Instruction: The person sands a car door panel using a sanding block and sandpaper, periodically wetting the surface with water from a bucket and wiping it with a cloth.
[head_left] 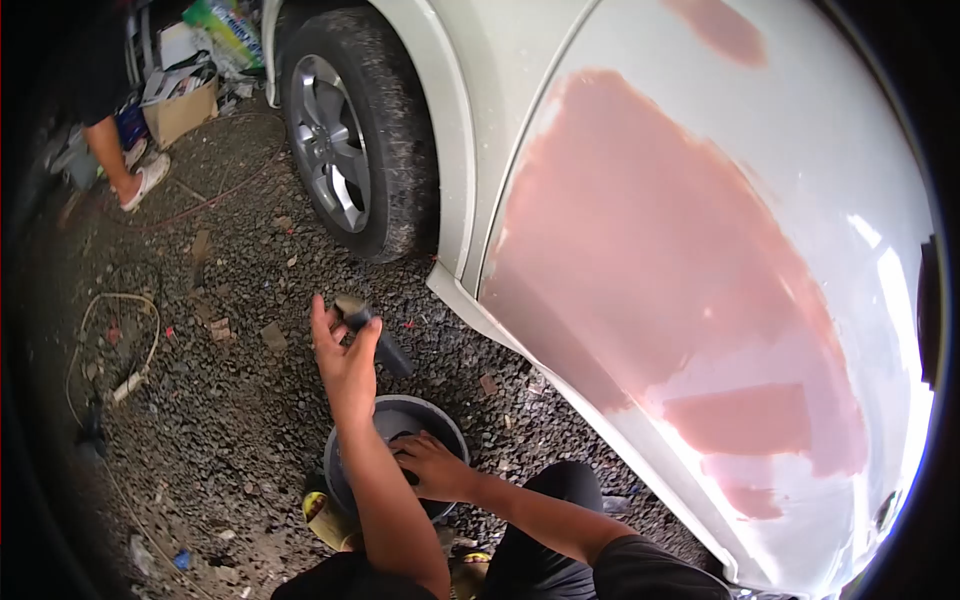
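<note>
My left hand (347, 370) is raised above the gravel, between the wheel and the basin. Its thumb and fingers are closed around a dark, bar-shaped block (390, 352) with a tan end. My right hand (432, 466) reaches into a round grey basin (455, 425) on the ground. Its fingers curl over something dark inside, too hidden to name. To the right, a white car panel (830, 160) carries a large pinkish-brown patch (640, 230) with smaller patches of the same colour near it.
A car wheel (335, 145) stands beyond the basin. A thin hose (155, 340) loops over the gravel at left. Another person's leg (105, 150) and a cardboard box (185, 112) with clutter are at upper left. My yellow-patterned shoe (325, 520) is beside the basin.
</note>
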